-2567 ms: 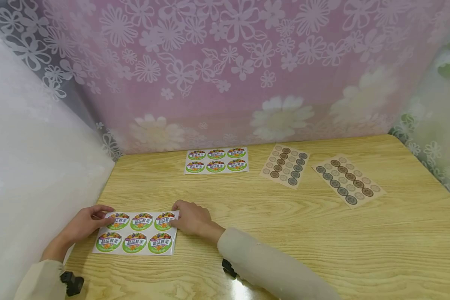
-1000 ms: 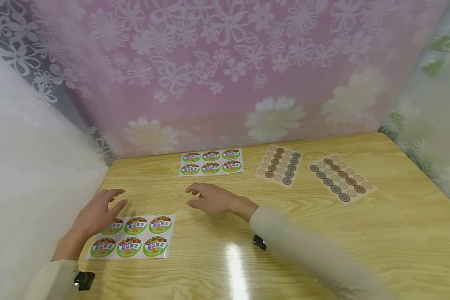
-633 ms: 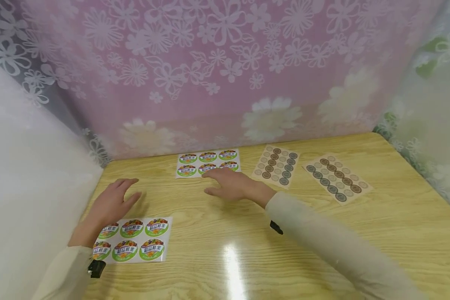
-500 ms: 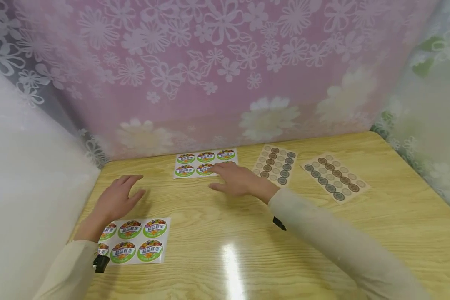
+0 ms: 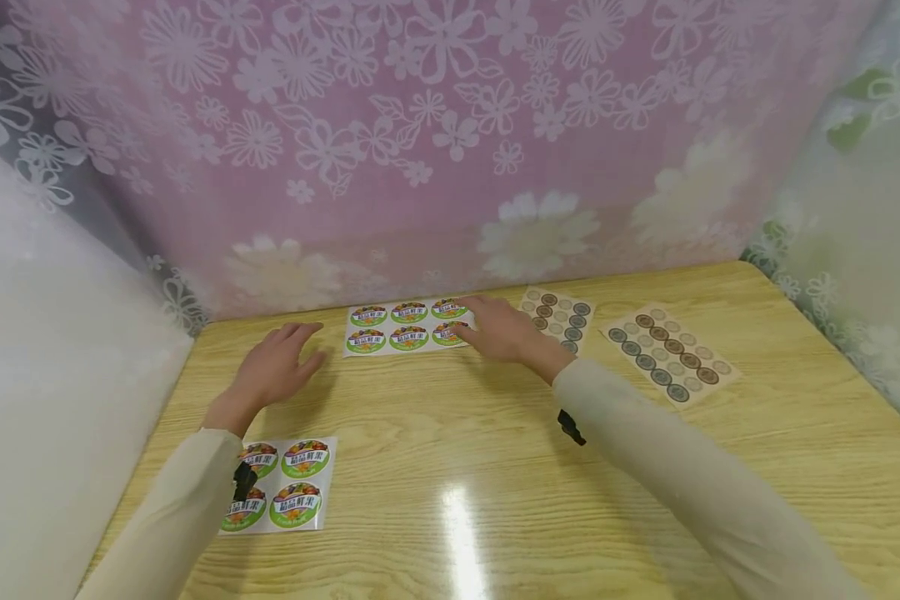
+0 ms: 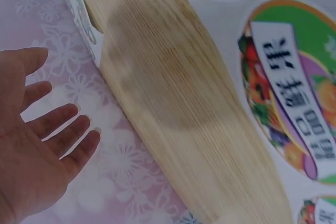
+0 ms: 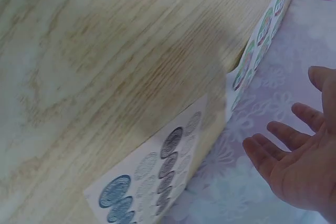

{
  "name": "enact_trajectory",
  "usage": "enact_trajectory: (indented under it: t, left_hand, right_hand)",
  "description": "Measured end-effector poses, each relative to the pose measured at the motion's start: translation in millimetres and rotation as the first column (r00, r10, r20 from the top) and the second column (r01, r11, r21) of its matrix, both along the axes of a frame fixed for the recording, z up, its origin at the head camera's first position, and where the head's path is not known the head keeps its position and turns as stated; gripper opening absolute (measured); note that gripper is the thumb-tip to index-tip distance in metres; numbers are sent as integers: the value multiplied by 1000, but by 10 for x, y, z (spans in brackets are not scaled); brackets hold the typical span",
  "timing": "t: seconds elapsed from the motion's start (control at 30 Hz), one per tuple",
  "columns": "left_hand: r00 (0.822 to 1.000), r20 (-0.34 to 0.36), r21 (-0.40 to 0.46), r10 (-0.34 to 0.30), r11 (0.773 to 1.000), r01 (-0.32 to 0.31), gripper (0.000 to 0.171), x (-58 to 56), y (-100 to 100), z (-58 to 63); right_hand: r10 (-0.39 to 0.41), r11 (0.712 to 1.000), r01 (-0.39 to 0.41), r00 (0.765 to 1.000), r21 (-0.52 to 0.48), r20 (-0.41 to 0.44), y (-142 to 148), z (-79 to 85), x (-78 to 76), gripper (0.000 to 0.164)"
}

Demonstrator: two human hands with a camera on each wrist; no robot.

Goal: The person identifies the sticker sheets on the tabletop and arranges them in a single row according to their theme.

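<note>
Rear sheet [image 5: 408,327]: white, six fruit ovals in two rows of three, each with a white band of dark characters; lying flat along the back of the bench [image 5: 390,467], left of its middle, close to the curtain [image 5: 390,200]. Right hand [image 5: 502,329]: gripping nothing, fingers loosely extended, at the right end of the rear sheet and overlapping it in the head view; in the right wrist view the fingers show apart from the sheet, palm uncovered. Left hand [image 5: 273,362]: likewise holding nothing, fingers loosely spread, raised just left of the rear sheet, its shadow on the wood. Front sheet [image 5: 281,487]: same fruit pattern, lying nearer the person at left; four ovals in sight, the remainder hidden under the left sleeve [image 5: 172,517]. First tan sheet [image 5: 558,321]: rows of small round prints, some brown, some grey-blue, some pale; right of the rear sheet, partly covered by the right hand. Second tan sheet [image 5: 671,357]: similar prints, set slantwise farther right. Right sleeve [image 5: 667,450]: cream, reaching across the bench from the lower right. Two small black devices, one at the left wrist [image 5: 243,481], one at the right [image 5: 570,427]. Curtain: pink, printed with white flowers.
</note>
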State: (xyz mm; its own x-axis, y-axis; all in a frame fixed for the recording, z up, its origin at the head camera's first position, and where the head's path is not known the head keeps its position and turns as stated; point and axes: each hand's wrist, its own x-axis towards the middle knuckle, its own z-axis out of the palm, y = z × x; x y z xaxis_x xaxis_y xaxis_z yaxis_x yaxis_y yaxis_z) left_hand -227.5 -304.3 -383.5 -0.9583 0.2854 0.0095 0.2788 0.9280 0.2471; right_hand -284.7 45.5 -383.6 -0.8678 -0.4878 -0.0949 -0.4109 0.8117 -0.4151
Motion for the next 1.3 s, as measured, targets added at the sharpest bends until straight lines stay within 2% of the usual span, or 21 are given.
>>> enact_trajectory:
  t: [0.13,0.27,0.43,0.6,0.8,0.9,1.03,1.17,1.3]
  left_hand:
    - [999,27,34,20,999,-21,55,-141,70,-51]
    - [997,63,110,53,992,-60,55,-269,120,-116]
    - [991,101,257,86,960,-110,55,-396,155,-205]
    - [981,164,330,106,931,-156,57,-479,184,-331]
    - [981,174,343,81,929,-138,62,-599,305,-382]
    - [979,184,305,88,942,-142,64,-645,362,-370]
    - [976,175,254,129,952,-171,64,-695,401,-372]
    - [975,164,247,147,951,-185,64,-765,401,-411]
    - [971,189,288,149,936,-200,65,-823,361,-445]
  right_hand:
    - [-24,998,25,1000,-63,16,40,-46,-92,58]
    - [-61,989,69,996,-134,69,72,-111,-164,60]
    - [-119,960,142,987,-242,106,79,-216,-235,59]
    - [-186,928,224,971,-296,152,34,-356,-299,60]
    - [-285,907,320,945,-274,161,-41,-434,-370,65]
    - [-295,914,327,942,-240,160,-79,-436,-392,69]
    - [-309,922,334,940,-198,146,-101,-413,-411,69]
    - [-309,929,328,942,-171,130,-99,-398,-445,67]
    - [-292,936,311,948,-167,128,-102,-403,-487,68]
